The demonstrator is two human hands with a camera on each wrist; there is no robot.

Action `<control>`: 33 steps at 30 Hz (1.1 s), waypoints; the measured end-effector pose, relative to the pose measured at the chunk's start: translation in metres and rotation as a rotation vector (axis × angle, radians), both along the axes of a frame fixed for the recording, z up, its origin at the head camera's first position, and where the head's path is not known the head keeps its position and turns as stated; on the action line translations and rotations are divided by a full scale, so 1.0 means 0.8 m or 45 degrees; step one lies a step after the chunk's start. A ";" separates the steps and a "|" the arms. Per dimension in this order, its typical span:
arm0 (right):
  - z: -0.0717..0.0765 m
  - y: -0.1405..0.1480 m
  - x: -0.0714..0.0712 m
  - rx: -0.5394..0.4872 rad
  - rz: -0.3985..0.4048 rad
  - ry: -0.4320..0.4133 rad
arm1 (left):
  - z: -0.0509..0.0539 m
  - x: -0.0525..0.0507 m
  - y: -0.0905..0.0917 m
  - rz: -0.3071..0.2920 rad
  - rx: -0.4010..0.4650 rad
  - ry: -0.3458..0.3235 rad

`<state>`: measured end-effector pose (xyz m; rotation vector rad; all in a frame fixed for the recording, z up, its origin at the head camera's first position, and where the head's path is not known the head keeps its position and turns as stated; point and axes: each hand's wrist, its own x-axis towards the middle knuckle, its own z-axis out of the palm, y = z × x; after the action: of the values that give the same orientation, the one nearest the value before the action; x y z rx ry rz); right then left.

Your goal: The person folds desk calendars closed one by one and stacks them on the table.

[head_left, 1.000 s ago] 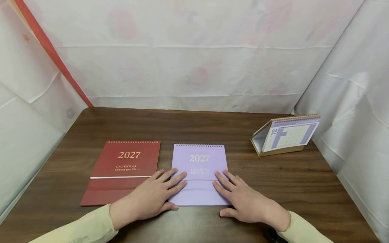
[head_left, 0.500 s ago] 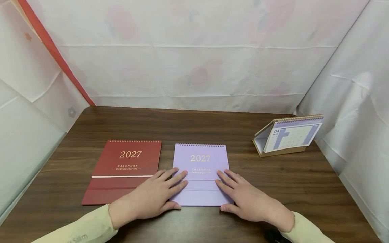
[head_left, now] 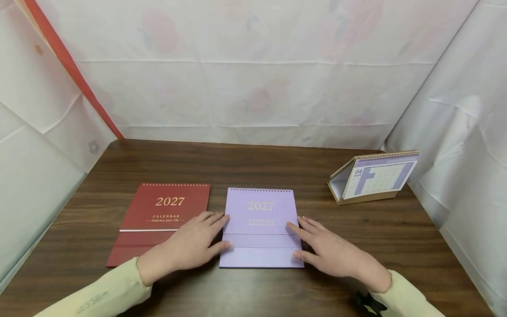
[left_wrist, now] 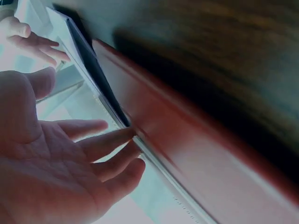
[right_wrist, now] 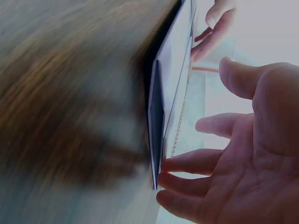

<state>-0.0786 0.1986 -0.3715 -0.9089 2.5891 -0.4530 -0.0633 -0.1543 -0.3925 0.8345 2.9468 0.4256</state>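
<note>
- Lilac calendar [head_left: 259, 215] lies on surface [head_left: 253, 167].
- Left hand [head_left: 195, 243], right hand [head_left: 336, 252] at its side edges, fingers apart, gripping nothing.
- Likely positioning step; next move probably calls for even guiding.

left hand [head_left: 186, 247] and right hand [head_left: 338, 254] bare, left sleeve [head_left: 101, 290] and right sleeve [head_left: 405, 297] pale yellow-green, cuffs [head_left: 141, 279] ending at wrists, grey lettering [head_left: 93, 301] on left one partly blurred, black bit [head_left: 373, 303] with small yellowish mark [head_left: 370, 309] by right cuff.

left hand [head_left: 194, 243], right hand [head_left: 330, 251], fingers [head_left: 299, 232] spread
</note>
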 end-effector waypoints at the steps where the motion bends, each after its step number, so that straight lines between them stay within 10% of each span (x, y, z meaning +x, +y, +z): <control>1: 0.000 -0.001 0.000 -0.009 -0.010 -0.014 | -0.001 -0.002 0.000 0.002 0.018 -0.011; 11: 0.000 -0.007 -0.002 0.032 0.002 -0.102 | 0.001 -0.014 -0.002 0.128 0.281 -0.258; 23: -0.001 -0.002 0.000 0.009 -0.008 -0.100 | -0.001 -0.024 0.002 0.412 0.958 -0.620; 33: -0.005 0.003 -0.009 -0.067 -0.081 -0.047 | -0.005 -0.030 0.006 0.484 1.232 -0.669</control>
<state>-0.0855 0.2008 -0.3754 -0.8290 2.5897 -0.5527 -0.0870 -0.1493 -0.3968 0.0924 2.2790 1.8278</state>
